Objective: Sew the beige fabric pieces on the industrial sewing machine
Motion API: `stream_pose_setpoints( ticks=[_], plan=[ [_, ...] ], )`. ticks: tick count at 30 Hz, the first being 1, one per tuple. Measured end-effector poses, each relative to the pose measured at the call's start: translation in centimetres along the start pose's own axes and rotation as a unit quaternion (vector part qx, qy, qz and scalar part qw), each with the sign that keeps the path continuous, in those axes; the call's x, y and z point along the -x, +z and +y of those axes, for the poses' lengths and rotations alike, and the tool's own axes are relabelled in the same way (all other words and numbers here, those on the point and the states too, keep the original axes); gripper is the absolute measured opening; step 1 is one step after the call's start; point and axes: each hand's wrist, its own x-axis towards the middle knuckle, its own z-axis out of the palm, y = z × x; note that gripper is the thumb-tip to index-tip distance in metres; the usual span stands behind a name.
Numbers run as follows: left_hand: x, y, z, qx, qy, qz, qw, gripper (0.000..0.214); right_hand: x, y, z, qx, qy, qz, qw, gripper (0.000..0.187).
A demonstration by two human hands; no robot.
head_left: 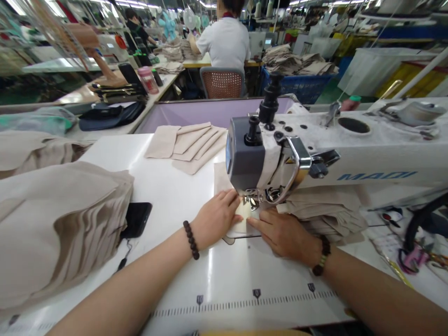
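Note:
A white and grey sewing machine (266,154) stands on the white table (168,196). A small beige fabric piece (242,219) lies under its presser foot (252,200). My left hand (214,218) rests flat on the fabric's left side, fingers together and pointing toward the needle. My right hand (283,233) lies flat on the fabric's right side, index finger stretched toward the foot. Each wrist wears a bead bracelet. Neither hand grips anything.
A tall stack of beige fabric (59,228) fills the left, with a black phone (136,219) beside it. Several beige cut pieces (189,144) lie fanned behind. More folded fabric (325,212) sits under the machine arm. A seated person in white (226,44) works ahead.

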Motion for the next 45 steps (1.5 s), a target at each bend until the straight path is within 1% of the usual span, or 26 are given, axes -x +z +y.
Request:
stream_pose_setpoints(
  ticks=[7, 13, 22, 27, 32, 35, 39, 41, 42, 44, 45],
  plan=[
    [-0.1, 0.2, -0.3, -0.005, 0.004, 0.006, 1.000, 0.033, -0.1, -0.1, 0.0, -0.002, 0.014, -0.024, 1.000, 0.030],
    [0.0, 0.0, -0.2, -0.006, 0.004, 0.011, 1.000, 0.028, -0.1, -0.2, -0.2, -0.009, 0.035, -0.031, 0.999, 0.028],
    [-0.1, 0.1, -0.3, 0.000, 0.007, 0.015, 1.000, 0.027, -0.4, -0.1, -0.1, -0.001, 0.035, -0.021, 0.999, 0.033],
    [-0.2, 0.0, -0.4, 0.005, -0.001, 0.007, 1.000, 0.025, -0.2, 0.1, -0.2, 0.006, 0.028, -0.009, 1.000, 0.034],
    [-0.2, -0.3, -0.2, 0.012, -0.006, 0.007, 1.000, 0.028, -0.3, 0.1, -0.3, 0.005, 0.036, -0.022, 0.999, 0.033],
    [-0.3, -0.3, -0.2, 0.015, -0.003, 0.013, 1.000, 0.024, -0.4, 0.1, -0.3, -0.009, 0.039, -0.026, 0.999, 0.034],
    [-0.4, -0.2, -0.3, 0.008, -0.011, 0.021, 1.000, 0.020, -0.3, 0.3, -0.2, -0.015, 0.046, -0.015, 0.999, 0.035],
    [-0.3, -0.2, -0.2, 0.008, -0.012, 0.019, 1.000, 0.019, -0.2, 0.3, -0.1, -0.016, 0.035, -0.011, 0.999, 0.034],
    [-0.1, -0.3, -0.1, 0.013, -0.002, 0.014, 1.000, 0.016, -0.1, 0.3, 0.0, -0.018, 0.019, -0.008, 1.000, 0.032],
    [0.5, -0.7, 0.4, 0.035, 0.042, -0.013, 0.998, 0.008, 0.0, 0.1, 0.1, -0.021, -0.027, 0.010, 0.999, 0.026],
    [0.7, -0.9, 0.7, 0.049, 0.068, -0.031, 0.996, 0.009, 0.1, 0.0, 0.1, -0.020, -0.046, 0.026, 0.998, 0.023]
  ],
)
